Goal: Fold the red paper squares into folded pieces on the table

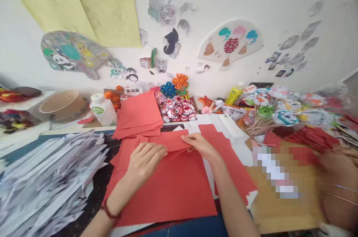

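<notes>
The right hand pinches the right end of a red paper strip between thumb and fingers, the fingers behind it mostly out of sight. At the strip's other end, the left hand lays curled fingers along the paper; its thumb is hidden, so whether it pinches or merely touches I cannot tell. The strip lies between the two hands, over the far part of a large red paper sheet (forearms cover both sides of that sheet).

Just beyond the left hand is a stack of red paper sheets, partly screening the things at the wall. Directly beyond the grip are red-and-white paper flowers. Left of the grip spreads a heap of white paper strips, cut off by the frame edge. Right of the right hand lie more red sheets and a white oblong object too indistinct to name.

Farther right, a co-worker's hand is badly blurred, beside a brown flat sheet whose upper part is pixelated. High beyond the grip, yellow posters run out of the top of the view.
</notes>
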`<state>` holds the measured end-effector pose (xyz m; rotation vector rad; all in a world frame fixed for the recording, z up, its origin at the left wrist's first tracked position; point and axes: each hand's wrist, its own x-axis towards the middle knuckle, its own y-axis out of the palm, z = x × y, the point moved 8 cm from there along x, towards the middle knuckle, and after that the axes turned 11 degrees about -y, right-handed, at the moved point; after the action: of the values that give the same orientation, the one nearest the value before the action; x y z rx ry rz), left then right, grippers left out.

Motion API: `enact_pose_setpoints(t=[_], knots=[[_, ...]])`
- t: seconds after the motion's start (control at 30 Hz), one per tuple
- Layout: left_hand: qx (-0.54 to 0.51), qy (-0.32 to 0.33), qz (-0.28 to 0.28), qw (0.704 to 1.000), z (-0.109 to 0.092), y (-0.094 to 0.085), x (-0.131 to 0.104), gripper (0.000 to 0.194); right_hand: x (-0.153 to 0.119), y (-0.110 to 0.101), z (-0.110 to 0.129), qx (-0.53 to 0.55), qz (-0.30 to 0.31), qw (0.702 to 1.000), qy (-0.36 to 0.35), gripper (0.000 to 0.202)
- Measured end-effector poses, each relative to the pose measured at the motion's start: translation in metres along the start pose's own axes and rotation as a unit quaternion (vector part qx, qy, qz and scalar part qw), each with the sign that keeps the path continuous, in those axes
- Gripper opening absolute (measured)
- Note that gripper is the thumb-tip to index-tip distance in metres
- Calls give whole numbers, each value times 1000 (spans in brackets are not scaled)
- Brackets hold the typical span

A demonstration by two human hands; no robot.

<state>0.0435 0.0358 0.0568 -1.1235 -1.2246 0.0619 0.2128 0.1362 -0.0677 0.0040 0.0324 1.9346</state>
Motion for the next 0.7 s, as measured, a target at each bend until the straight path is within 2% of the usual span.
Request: enact_pose_setpoints(t=[0.07, 0.13, 0.23, 0.3, 0.4, 0.5, 0.6, 0.7], knots=[[24, -47, -30, 998, 6, 5, -2, 9, 1, -3, -5, -22, -29, 999, 18, 58], [44, -101, -51, 993, 13, 10, -5, 9, 1, -2, -6, -40, -26, 999, 20, 63], [71, -192, -66, 977, 26, 14, -13, 11, -1, 8, 2, -58, 42, 997, -6, 61], [58, -277, -61, 957, 39, 13, -18, 14, -4, 14, 7, -60, 80, 995, -19, 56], [-24, -415, -53, 908, 62, 9, -24, 17, -8, 22, 10, -26, 127, 992, -6, 56], [-151, -502, -67, 849, 76, 6, -29, 20, -10, 31, 11, 7, 161, 987, -3, 60], [-269, -531, -77, 800, 82, 11, -33, 21, -7, 29, 9, -34, 120, 992, -6, 59], [-351, -551, -68, 754, 90, 26, -44, 23, -4, 29, 14, -36, 65, 997, -29, 49]])
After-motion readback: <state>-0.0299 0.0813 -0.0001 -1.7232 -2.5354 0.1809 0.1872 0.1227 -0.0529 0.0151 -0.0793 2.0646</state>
